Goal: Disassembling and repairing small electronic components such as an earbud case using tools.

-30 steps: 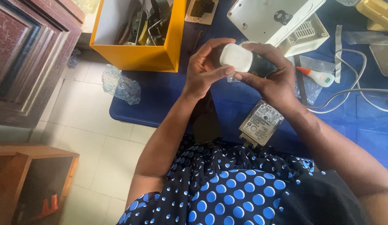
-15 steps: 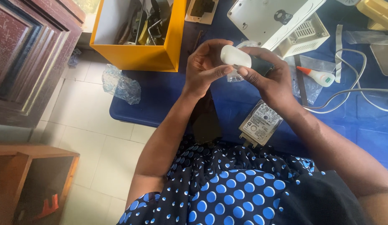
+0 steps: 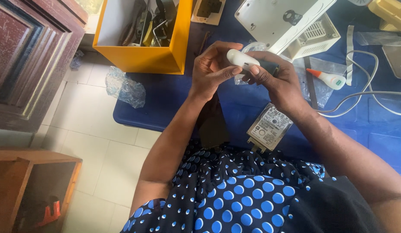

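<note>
Blue cloth covered the table (image 3: 166,99) in front of me, with pale floor tiles showing past its edge on my left. Both of my hands met above it on a small white-and-dark handheld device (image 3: 251,63). My left hand (image 3: 212,71) had its thumb and fingertips closed on the rounded white end, while my right hand (image 3: 279,84) wrapped around the dark end, index finger pressed along the top. The device sat clear of the cloth, held between the two grips.

Just below my right wrist a bare hard drive (image 3: 270,127) lay flat, label up. An orange box (image 3: 142,34) of tools stood at the far left of the table, a white plastic casing (image 3: 278,19) lay beyond my hands, and a small glue bottle with an orange tip (image 3: 330,78) rested to the right beside a white cable (image 3: 373,92).
</note>
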